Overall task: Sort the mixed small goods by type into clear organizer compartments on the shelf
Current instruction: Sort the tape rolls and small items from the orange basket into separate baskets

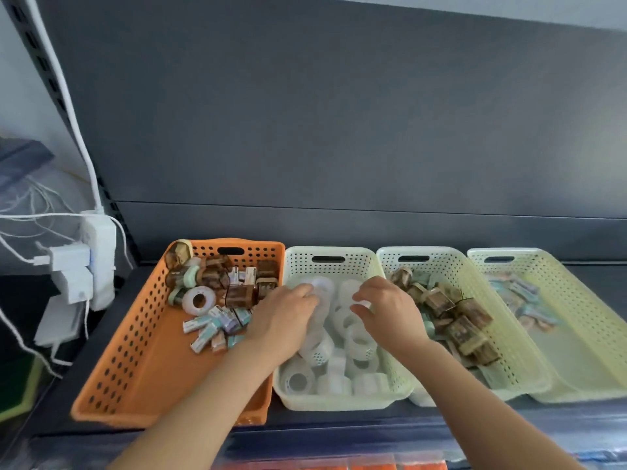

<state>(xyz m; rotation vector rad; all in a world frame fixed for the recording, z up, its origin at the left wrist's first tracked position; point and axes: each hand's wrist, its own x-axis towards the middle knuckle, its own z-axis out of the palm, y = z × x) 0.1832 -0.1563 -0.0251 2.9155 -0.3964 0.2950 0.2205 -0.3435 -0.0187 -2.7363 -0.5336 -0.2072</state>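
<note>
White tape rolls (342,334) fill the second basket (339,398); one stray (198,300) left in our orange basket (135,351). Left hand (288,317) nearer it, fingers curled on a roll at the pile; right hand (386,310) loosely open, empty.

Soft, even daylight fills my view, brightest toward ten o'clock, with only faint shadows under my forearms. No hard glare. The wide lens bows the shelf back panel (339,113) toward the edges. Everything looks slightly soft; the white tape rolls (342,337) wash out.
</note>
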